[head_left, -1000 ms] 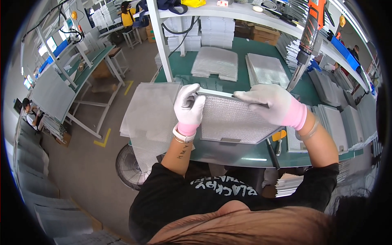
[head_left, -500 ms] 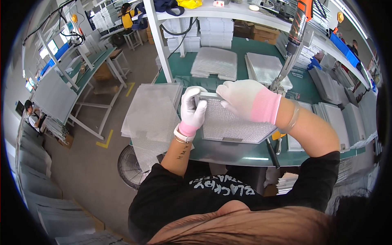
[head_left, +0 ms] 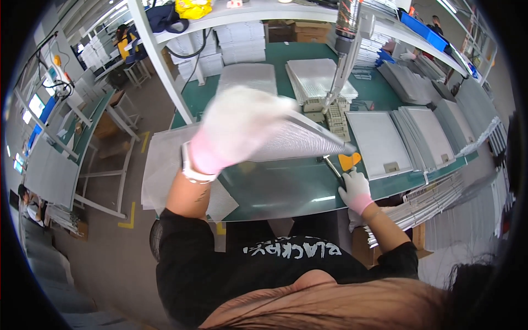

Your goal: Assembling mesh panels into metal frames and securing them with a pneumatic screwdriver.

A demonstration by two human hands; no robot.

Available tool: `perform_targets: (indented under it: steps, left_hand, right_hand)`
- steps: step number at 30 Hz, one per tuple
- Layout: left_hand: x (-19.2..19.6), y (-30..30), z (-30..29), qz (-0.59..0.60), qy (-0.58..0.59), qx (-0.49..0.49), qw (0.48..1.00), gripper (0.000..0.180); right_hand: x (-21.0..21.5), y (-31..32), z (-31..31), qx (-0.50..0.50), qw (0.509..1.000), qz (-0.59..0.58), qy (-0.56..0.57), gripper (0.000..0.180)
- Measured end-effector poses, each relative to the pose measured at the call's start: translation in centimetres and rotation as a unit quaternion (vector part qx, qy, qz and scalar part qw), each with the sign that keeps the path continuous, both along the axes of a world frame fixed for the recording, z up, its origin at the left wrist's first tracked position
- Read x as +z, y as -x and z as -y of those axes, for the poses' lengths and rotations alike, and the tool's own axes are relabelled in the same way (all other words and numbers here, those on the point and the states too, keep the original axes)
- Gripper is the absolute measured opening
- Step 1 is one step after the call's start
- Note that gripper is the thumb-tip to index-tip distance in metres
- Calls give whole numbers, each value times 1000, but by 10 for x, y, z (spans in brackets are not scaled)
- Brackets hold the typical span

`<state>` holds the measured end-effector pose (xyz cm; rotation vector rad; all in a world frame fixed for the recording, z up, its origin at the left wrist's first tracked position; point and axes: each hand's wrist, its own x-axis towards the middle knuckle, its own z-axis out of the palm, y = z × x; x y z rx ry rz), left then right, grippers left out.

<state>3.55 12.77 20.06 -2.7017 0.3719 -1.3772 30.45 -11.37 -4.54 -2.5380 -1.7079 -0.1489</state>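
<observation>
The left hand [head_left: 239,129], in a white glove and blurred by motion, has its grip closed on the near-left edge of a mesh panel [head_left: 300,140], which is lifted and tilted above the green table [head_left: 286,187]. From that grip the panel runs off to the right, ending in a corner just above the right hand [head_left: 355,190]. The right hand, also gloved, rests at the table's near edge with its grip wrapped on a dark tool handle [head_left: 333,168]; how tightly, I cannot tell. A yellow scraper [head_left: 350,160] lies just beyond that hand. Behind the raised panel hangs one powered screwdriver [head_left: 345,38], its tip over a pale parts tray [head_left: 334,115]. Farther back lie two stacks of panels [head_left: 247,77], side by side. To the right of the right grip lies one flat framed panel [head_left: 379,143], with more leaning beside it. Left of the left grip, mesh sheets [head_left: 162,165] overhang the table edge.
</observation>
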Motion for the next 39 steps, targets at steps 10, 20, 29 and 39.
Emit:
perform_targets:
  steps: [10, 20, 29, 39]
  left_hand:
    - [-74, -116, 40, -198, -155, -59, 966, 24]
    - [-111, -131, 54, 10, 92, 100, 991, 77]
    - [-115, -149, 65, 79, 178, 146, 970, 64]
    - [-120, -151, 58, 87, 133, 105, 982, 65]
  right_hand:
    - [1, -26, 17, -107, 983, -128, -71, 30]
    - [194, 1, 92, 87, 946, -76, -304, 52]
    - [205, 22, 80, 88, 991, -64, -77, 61]
    - [183, 26, 73, 152, 966, -18, -209, 62]
